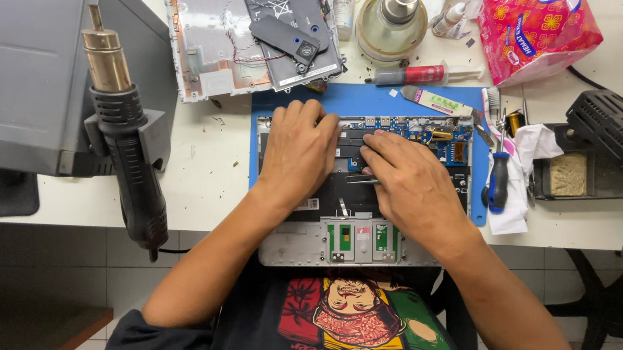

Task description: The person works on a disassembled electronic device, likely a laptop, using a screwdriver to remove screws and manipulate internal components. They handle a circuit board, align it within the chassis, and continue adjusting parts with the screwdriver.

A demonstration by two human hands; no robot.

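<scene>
Laptop chassis (354, 244) with its back cover off sits on the blue mat (379, 102) at the desk (212, 181) edge. Left hand (300, 151) lies flat, pressing on it with nothing gripped. Right hand (410, 181) pinches thin metal tweezers (363, 180) over the black board.

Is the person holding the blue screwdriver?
No, the blue screwdriver lies on a white cloth, while both hands rest on the opened laptop.
</scene>
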